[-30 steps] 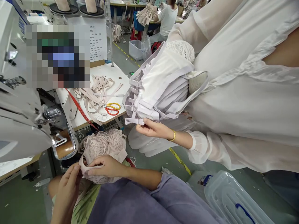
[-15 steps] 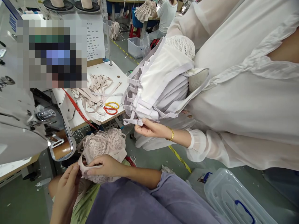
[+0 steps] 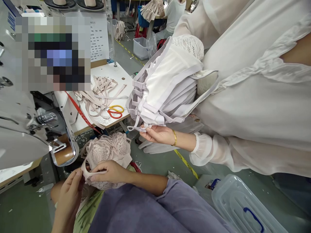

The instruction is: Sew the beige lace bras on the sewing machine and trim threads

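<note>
A beige lace bra (image 3: 103, 153) lies in my lap, its cups facing up. My left hand (image 3: 73, 184) pinches its edge or strap at the left. My right hand (image 3: 111, 171) is closed on the same bra, with thumb and fingers on the band just to the right. Part of the bra is hidden behind the right hand. Beside me a co-worker in white holds a stack of white bras (image 3: 167, 87). The co-worker's hand (image 3: 160, 134) grips a strap at the lower end of that stack.
A sewing machine (image 3: 21, 129) stands at the left. On the white table lie beige straps (image 3: 99, 94) and scissors (image 3: 115, 111) with red and yellow handles. A clear lidded box (image 3: 238, 200) sits on the floor at the lower right.
The co-worker's hand has shifted slightly left and down along the strap, which has turned a little. My hands and the beige bra stay almost still.
</note>
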Available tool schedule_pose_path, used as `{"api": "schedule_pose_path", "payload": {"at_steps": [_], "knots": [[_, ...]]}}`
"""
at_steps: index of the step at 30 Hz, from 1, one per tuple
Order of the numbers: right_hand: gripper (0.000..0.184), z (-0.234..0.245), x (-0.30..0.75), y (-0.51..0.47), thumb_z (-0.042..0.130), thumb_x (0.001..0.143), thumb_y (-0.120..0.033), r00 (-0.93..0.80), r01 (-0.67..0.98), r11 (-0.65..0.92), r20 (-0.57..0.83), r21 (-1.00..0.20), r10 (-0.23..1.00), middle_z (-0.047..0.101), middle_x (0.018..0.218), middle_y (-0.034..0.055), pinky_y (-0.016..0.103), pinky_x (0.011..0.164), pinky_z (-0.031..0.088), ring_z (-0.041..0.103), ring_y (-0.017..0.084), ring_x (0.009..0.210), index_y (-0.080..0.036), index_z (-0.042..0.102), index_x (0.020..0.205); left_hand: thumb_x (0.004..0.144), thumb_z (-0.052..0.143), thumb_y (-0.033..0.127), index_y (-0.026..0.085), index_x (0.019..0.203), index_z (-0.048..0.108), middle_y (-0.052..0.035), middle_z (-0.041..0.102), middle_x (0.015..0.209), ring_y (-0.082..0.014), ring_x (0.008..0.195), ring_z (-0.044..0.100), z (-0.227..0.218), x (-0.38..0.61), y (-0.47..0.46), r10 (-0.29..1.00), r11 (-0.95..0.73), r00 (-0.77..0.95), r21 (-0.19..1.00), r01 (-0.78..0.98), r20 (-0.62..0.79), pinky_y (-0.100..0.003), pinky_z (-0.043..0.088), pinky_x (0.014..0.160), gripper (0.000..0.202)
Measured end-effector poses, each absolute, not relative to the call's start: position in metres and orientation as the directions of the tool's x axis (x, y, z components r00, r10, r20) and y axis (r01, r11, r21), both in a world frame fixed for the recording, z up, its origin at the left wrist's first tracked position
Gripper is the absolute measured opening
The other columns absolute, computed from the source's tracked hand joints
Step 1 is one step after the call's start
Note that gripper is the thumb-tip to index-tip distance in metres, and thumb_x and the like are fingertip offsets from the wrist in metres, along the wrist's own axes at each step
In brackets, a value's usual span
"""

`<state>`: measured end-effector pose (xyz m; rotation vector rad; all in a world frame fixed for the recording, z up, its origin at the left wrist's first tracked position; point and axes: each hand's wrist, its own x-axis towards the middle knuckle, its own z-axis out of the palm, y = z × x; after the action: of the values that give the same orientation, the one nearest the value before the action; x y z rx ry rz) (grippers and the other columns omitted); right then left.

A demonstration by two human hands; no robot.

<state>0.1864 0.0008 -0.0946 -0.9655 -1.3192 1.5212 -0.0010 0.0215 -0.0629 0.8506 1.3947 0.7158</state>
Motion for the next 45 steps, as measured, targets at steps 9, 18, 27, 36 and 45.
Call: {"api": "schedule_pose_path", "payload": {"at_steps": [9,18,27,36,45], "knots": [[0.036,-0.094,0.187,0.003,0.072,0.084,-0.045,-0.320,-0.116,-0.063,-0.022,-0.991,0.947,0.071,0.096,0.0043,0.021,0.079,0.044,0.062,0.015,0.087,-0.014,0.077,0.102,0.061,0.083,0.068,0.021,0.091,0.067,-0.0045,0.069,0.086,-0.0261,0.086,0.064,-0.059,0.004,0.023,0.823,0.568,0.029,0.823,0.008,-0.568,-0.028,0.054,0.061,0.058],[0.039,-0.096,0.187,0.002,0.072,0.084,-0.046,-0.327,-0.111,-0.087,-0.047,-0.990,0.944,0.072,0.097,0.0043,0.021,0.080,0.044,0.063,0.015,0.088,-0.015,0.077,0.106,0.067,0.077,0.068,0.021,0.088,0.066,-0.0049,0.071,0.085,-0.0270,0.083,0.067,-0.064,0.002,0.024,0.848,0.525,0.047,0.848,0.076,-0.529,-0.032,0.056,0.067,0.053],[0.038,-0.094,0.189,-0.001,0.072,0.084,-0.044,-0.328,-0.098,-0.102,-0.065,-0.990,0.942,0.073,0.096,0.0051,0.022,0.080,0.046,0.064,0.015,0.087,-0.013,0.077,0.105,0.071,0.078,0.064,0.019,0.101,0.071,-0.0070,0.073,0.097,-0.0272,0.091,0.067,-0.058,0.004,0.020,0.827,0.556,0.084,0.831,0.023,-0.556,-0.030,0.056,0.069,0.054],[0.032,-0.089,0.188,-0.006,0.071,0.085,-0.043,-0.315,-0.116,-0.134,-0.091,-0.984,0.945,0.075,0.099,0.0053,0.026,0.079,0.048,0.065,0.018,0.087,-0.017,0.078,0.104,0.075,0.077,0.060,0.017,0.110,0.069,-0.0084,0.073,0.103,-0.0259,0.091,0.067,-0.068,-0.003,0.016,0.838,0.541,0.089,0.841,-0.003,-0.539,-0.027,0.054,0.067,0.056],[0.037,-0.090,0.186,-0.006,0.073,0.083,-0.046,-0.320,-0.111,-0.145,-0.103,-0.983,0.942,0.075,0.098,0.0041,0.023,0.081,0.047,0.066,0.015,0.087,-0.016,0.078,0.105,0.077,0.076,0.059,0.019,0.107,0.069,-0.0051,0.071,0.092,-0.0217,0.082,0.064,-0.073,-0.006,0.014,0.837,0.540,0.109,0.841,-0.012,-0.536,-0.025,0.052,0.065,0.050]]}}
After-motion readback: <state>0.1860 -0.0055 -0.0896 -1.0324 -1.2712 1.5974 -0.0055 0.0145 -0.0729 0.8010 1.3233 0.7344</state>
